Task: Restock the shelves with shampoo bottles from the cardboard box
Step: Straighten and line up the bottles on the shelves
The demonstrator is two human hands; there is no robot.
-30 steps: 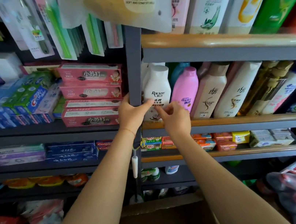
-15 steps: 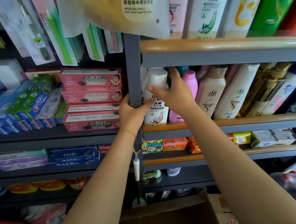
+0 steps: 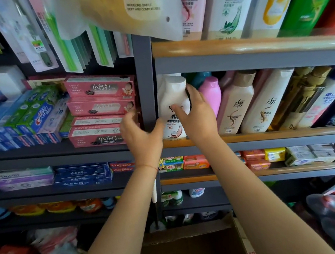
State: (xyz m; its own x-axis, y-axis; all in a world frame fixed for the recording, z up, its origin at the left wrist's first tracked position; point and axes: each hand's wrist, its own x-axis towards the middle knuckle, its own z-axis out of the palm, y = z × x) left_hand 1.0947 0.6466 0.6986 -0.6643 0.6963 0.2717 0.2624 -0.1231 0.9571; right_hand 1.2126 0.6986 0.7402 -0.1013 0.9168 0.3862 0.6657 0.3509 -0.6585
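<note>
**White bottle being seated at the shelf's left end**

The right hand [image 3: 198, 115] has its grip wrapped round the white shampoo bottle [image 3: 173, 106], fingers curled over the shoulder just under the cap and the thumb across the label. The left hand [image 3: 141, 134] holds nothing: its fingers are loosely spread in front of the grey upright post [image 3: 147, 82], with the thumb reaching toward the bottle's lower left side, touching it or very nearly.

The bottle stands about upright on the wooden-edged shelf [image 3: 272, 137], at the far left of the row, tight against the post. Just to its right is a pink bottle [image 3: 212, 96], then two cream bottles that lean left. Another white cap shows behind it.

Below, the cardboard box [image 3: 194, 251] sits open at the bottom of the view; its inside is too dark to tell what remains.

The risk, as I judge it, is crowding. The slot between post and pink bottle looks narrow, so pushing the white bottle deeper could nudge the pink one into its leaning neighbours and tip the row. Letting go before the base sits flat behind the shelf lip could let it topple forward toward the box.
</note>
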